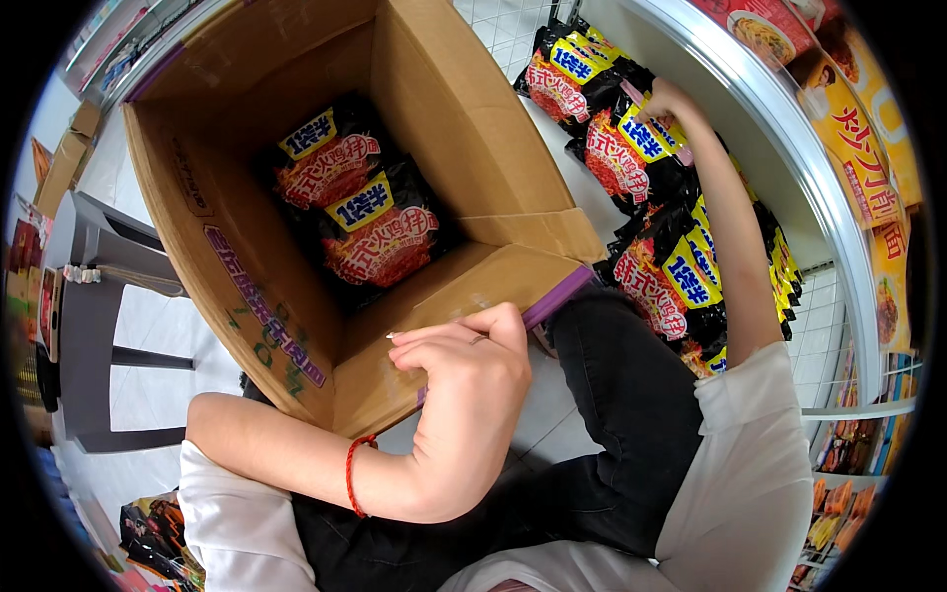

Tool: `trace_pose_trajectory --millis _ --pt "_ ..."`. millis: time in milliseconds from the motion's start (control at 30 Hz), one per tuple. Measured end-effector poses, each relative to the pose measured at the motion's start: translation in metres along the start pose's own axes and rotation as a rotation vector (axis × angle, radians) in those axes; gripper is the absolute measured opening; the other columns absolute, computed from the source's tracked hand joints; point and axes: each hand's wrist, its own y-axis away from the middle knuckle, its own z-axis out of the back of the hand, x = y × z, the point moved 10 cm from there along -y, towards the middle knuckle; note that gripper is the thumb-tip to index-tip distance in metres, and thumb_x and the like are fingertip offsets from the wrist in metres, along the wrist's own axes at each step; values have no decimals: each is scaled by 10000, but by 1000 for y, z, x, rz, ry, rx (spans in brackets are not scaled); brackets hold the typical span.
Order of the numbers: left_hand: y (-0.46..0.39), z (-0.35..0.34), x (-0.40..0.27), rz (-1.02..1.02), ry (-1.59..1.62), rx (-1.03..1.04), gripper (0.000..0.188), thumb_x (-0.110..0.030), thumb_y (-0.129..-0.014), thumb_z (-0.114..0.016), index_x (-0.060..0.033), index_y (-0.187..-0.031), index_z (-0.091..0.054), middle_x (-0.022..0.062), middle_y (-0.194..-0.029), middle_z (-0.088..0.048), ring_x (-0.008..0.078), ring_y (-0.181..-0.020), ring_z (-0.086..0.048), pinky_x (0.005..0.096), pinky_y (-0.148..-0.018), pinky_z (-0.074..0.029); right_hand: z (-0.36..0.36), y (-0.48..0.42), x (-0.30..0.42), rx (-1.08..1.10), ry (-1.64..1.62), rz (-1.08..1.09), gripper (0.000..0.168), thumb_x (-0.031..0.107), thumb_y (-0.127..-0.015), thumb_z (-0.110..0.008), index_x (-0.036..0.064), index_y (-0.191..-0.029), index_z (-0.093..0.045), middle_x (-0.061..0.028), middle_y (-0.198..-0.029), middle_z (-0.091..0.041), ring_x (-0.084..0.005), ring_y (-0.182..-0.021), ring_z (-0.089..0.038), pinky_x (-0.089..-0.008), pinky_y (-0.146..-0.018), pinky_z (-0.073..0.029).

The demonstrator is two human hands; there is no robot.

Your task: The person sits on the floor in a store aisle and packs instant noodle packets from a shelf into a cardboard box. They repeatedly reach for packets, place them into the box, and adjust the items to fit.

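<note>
My left hand (pixel 473 392) is bent at the wrist, its fingers curled over the near rim of an open cardboard box (pixel 481 118). Whether it grips the rim is hidden. Down inside the box lie black packs of instant noodles (pixel 381 229) with yellow and red printing. On the right, my right hand (pixel 669 103) reaches to a row of like noodle packs on a low shelf. Its fingertips touch the top of one noodle pack (pixel 618 159); some fingers are hidden, so a grip is not clear. More noodle packs (pixel 677 285) lean together nearer to me.
A metal shelf edge (pixel 784 111) curves above the packs, with yellow and red food packages (pixel 851 140) over it. To the left stands a grey plastic stool (pixel 85 333) with a phone at its far side. Dark packages (pixel 152 529) lie at lower left.
</note>
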Motion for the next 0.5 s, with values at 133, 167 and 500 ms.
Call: trace_pose_trajectory --millis 133,167,500 --pt "-1 1 0 2 -4 -7 82 3 -768 -513 -31 -813 -453 244 -725 -658 225 -593 -646 312 -561 -513 -7 6 -3 57 -57 -57 403 252 -597 -854 -67 -716 -637 -161 -668 -658 -231 -559 -658 -359 -499 -540" --pt "-1 0 0 2 1 -4 84 2 -769 -515 -31 -812 -452 244 -725 -658 225 -593 -646 311 -560 -513 -11 7 -4 99 -81 -81 415 241 -596 -853 -79 -751 -641 -177 -703 -665 -251 -588 -665 -374 -525 -543" --pt "-2 -1 1 5 22 1 91 -2 -770 -537 -26 -809 -458 240 -721 -658 223 -592 -644 308 -555 -507 -41 3 -22 262 0 -228 437 243 -587 -865 -65 -828 -672 -198 -799 -683 -275 -626 -673 -372 -584 -549"
